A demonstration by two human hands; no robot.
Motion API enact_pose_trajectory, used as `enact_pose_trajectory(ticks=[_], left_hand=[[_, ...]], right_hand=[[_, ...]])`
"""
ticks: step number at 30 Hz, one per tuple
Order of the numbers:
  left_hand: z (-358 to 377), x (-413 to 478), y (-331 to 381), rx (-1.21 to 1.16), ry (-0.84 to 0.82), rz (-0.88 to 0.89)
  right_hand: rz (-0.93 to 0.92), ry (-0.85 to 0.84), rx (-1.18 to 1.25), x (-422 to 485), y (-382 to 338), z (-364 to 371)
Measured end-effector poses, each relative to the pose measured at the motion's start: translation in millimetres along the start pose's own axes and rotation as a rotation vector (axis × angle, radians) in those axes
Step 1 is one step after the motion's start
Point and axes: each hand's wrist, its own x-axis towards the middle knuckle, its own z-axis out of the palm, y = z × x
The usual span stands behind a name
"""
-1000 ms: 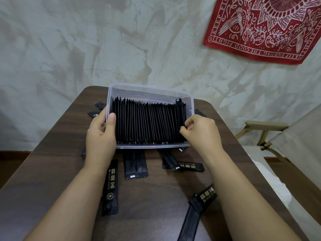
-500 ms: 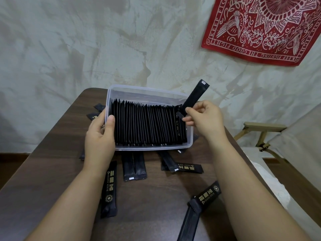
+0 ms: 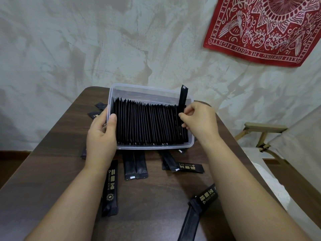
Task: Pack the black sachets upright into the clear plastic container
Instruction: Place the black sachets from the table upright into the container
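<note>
A clear plastic container stands on the dark wooden table, tilted up toward me, with a tight row of several black sachets standing upright inside. My left hand grips the container's left wall, thumb over the rim. My right hand pinches one black sachet at the right end of the row; it stands nearly upright, its top poking above the others. Several loose sachets lie flat on the table in front of the container.
More sachets lie left of the container, near my left forearm and by my right forearm. A red bandana hangs on the wall. A folding chair's wooden armrest stands right of the table.
My right hand lifted one sachet out at the row's right end, held it slanted, and now has it turned nearly upright and lowered into the right end. The left hand stays on the container.
</note>
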Motion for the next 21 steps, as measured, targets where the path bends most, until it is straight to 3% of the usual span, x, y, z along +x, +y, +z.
enact_pose_trajectory(ticks=[6, 13, 18, 21], left_hand=[[0.2, -0.1, 1.6, -0.011, -0.010, -0.013], [0.8, -1.8, 3.2, 0.009, -0.003, 0.019], [0.7, -2.2, 6.1, 0.006, -0.010, 0.026], [1.4, -2.6, 6.9, 0.000, -0.017, 0.017]], right_hand=[[0.020, -0.135, -0.188, -2.5, 4.0, -3.7], [0.077, -0.310, -0.244, -5.3, -1.8, -9.9], [0.076, -0.240, -0.154, -5.9, -1.9, -7.5], [0.101, -0.283, -0.212, -3.1, -3.7, -5.9]])
